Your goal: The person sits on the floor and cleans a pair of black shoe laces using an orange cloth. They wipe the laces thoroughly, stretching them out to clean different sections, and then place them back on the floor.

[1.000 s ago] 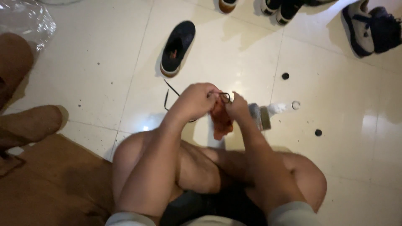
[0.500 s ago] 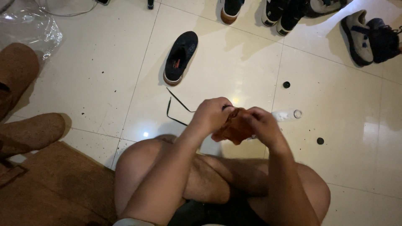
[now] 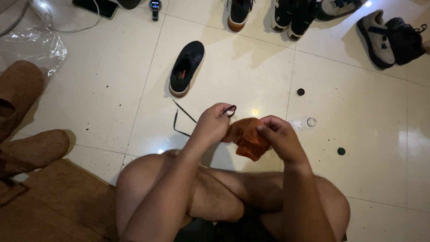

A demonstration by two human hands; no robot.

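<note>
I sit cross-legged on a pale tiled floor. My left hand pinches a black shoelace together with the edge of an orange cloth; the lace trails down onto the tiles. My right hand grips the other side of the cloth, which hangs bunched between both hands above my knees. A small clear bottle lies on the floor just past my right hand.
A black shoe lies ahead. More shoes and a grey pair line the far edge. Brown boots and clear plastic are at left. Two dark caps dot the tiles. A phone lies top left.
The view has tilted up a little, showing more of the far floor. My hands have shifted slightly on the cloth, which now hangs lower between them.
</note>
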